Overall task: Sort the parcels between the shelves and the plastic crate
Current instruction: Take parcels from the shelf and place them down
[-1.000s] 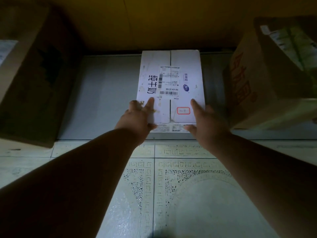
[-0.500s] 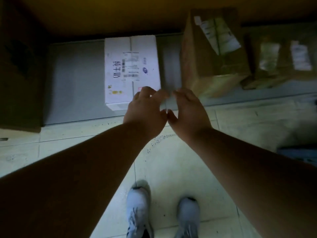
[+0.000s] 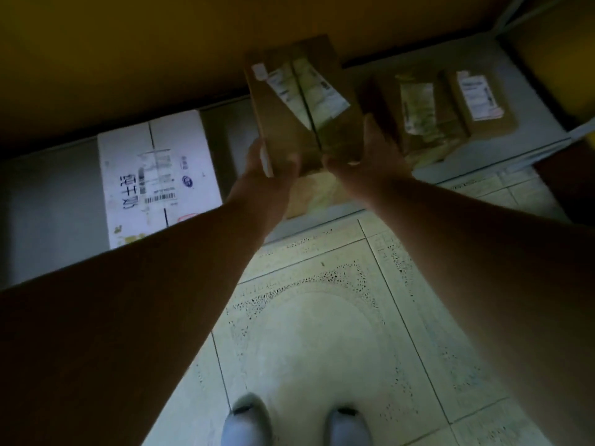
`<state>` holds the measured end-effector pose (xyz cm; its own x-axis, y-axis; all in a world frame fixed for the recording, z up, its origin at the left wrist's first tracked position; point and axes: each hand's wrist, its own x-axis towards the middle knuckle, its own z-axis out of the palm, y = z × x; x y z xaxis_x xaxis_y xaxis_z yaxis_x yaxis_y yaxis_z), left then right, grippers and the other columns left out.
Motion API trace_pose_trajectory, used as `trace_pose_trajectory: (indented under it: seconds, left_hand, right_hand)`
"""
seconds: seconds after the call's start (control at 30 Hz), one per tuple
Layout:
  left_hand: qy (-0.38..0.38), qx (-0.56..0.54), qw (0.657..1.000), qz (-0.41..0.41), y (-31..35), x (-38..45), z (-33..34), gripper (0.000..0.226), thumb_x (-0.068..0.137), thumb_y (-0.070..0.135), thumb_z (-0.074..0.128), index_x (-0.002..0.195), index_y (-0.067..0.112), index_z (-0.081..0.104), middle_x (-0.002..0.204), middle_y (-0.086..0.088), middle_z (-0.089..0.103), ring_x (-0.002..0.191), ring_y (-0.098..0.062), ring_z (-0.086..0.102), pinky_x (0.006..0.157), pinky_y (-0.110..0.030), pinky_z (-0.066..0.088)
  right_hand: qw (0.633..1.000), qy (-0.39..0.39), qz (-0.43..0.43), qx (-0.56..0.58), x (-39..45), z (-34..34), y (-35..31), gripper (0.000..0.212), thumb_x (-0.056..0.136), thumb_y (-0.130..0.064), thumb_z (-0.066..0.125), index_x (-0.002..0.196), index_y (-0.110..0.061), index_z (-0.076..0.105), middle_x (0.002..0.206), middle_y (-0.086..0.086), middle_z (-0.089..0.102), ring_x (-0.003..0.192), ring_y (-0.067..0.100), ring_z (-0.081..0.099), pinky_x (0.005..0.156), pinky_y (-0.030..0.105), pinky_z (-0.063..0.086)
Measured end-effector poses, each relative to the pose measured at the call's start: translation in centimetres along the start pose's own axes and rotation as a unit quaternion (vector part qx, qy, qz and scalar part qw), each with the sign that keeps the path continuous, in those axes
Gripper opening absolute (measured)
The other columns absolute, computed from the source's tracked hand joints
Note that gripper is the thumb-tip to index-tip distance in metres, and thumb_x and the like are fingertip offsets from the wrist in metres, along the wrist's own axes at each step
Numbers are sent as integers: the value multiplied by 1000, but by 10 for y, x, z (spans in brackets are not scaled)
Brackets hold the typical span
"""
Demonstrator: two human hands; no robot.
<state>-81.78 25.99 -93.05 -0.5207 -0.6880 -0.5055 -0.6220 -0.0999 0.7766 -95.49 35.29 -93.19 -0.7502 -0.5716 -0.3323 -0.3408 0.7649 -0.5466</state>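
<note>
White carton (image 3: 157, 175) on the low grey shelf (image 3: 54, 201) carried large black Chinese characters down its left side, a barcode label and a small round blue logo — print too blurred to read beyond that. A red-outlined mark sat at its near edge, partly hidden by the left forearm.

Tall brown box (image 3: 299, 104) stood on the same shelf, just right of the white carton, tape seam down its top and pale shipping labels across it; label text was unreadable. Left hand (image 3: 267, 169) gripped its near left corner, thumb over the top edge. Right hand (image 3: 370, 149) pressed against its right side, fingers extended up along the wall — box sat clamped between the two hands.

Right of it lay two flatter brown parcels, touching each other: one (image 3: 418, 120) beside the right hand, one (image 3: 479, 101) farther right, each with a pale label, illegible.

Count: four parcels on the shelf, two hands. Two grey shoes (image 3: 248, 423) stood on patterned floor tiles (image 3: 309, 317) below.
</note>
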Motion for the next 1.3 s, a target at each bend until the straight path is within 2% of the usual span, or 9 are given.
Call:
trace_pose_trajectory:
  seconds: [0.07, 0.17, 0.37, 0.57, 0.77, 0.87, 0.93, 1.07, 1.3]
  left_hand:
    - [11, -92, 992, -85, 6, 8, 4, 77, 93, 72, 41, 158, 37, 19, 153, 0, 38, 122, -28, 56, 102, -52, 49]
    - [47, -91, 984, -148, 8, 6, 6, 84, 90, 76, 42, 152, 19, 38, 152, -10, 45, 128, -33, 53, 106, -51, 47]
    - [30, -66, 987, -143, 21, -46, -18, 41, 90, 53, 63, 122, 32, 51, 122, -7, 63, 108, -33, 61, 99, -54, 49]
    - [15, -69, 981, -181, 56, -186, -41, 40, 81, 12, 80, 113, 8, 56, 103, -13, 71, 93, -33, 70, 91, -55, 56]
    - [-9, -17, 978, -210, 76, -355, -83, 68, 69, 38, 82, 130, 22, 56, 117, -5, 70, 98, -26, 70, 84, -41, 61]
    - [12, -56, 976, -211, 85, -422, -108, 55, 86, 22, 77, 134, 21, 51, 120, -3, 66, 101, -22, 65, 75, -33, 56]
    - [28, -74, 976, -203, 90, -455, -121, 53, 91, 16, 71, 137, 23, 46, 117, -1, 61, 99, -21, 62, 69, -30, 51]
    - [59, -97, 979, -168, 91, -511, -139, 57, 89, 19, 74, 138, 23, 45, 120, -4, 63, 102, -27, 65, 84, -41, 57]
    - [45, -141, 985, -89, 82, -625, -179, 50, 89, 16, 74, 128, 29, 46, 117, 2, 63, 100, -24, 66, 71, -30, 55]
  right_hand:
    - [980, -7, 83, 179, 3, 0, 1, 93, 88, -51, 70, 160, -22, 19, 150, 10, 43, 139, 34, 42, 107, 45, 41]
    - [976, 22, 102, 189, -2, 2, 8, 71, 88, -59, 66, 142, -15, 52, 128, 9, 60, 118, 31, 59, 96, 43, 53]
    - [944, 18, 185, 273, -69, -12, 14, 73, 55, -71, 80, 92, -10, 70, 89, 7, 76, 83, 27, 74, 80, 47, 62]
    - [879, -55, 246, 405, -201, -71, 8, 41, 77, -20, 86, 109, -12, 62, 102, 8, 73, 75, 19, 76, 59, 32, 61]
    - [910, -178, 205, 314, -344, -139, -25, 43, 83, -21, 82, 120, -16, 61, 107, 1, 71, 90, 20, 74, 73, 34, 64]
    - [926, -196, 170, 274, -394, -169, -44, 42, 82, -21, 83, 115, -17, 58, 107, 0, 69, 87, 15, 72, 62, 24, 61]
    - [934, -194, 150, 259, -419, -182, -58, 42, 79, -21, 84, 110, -17, 56, 104, -1, 67, 84, 13, 69, 57, 21, 57]
    - [942, -172, 131, 257, -462, -200, -82, 67, 57, -41, 90, 111, -13, 62, 99, 7, 73, 82, 25, 76, 65, 44, 64]
    - [970, -80, 50, 225, -567, -220, -134, 80, 46, -74, 77, 108, -24, 69, 101, -7, 74, 89, 13, 71, 81, 35, 59]
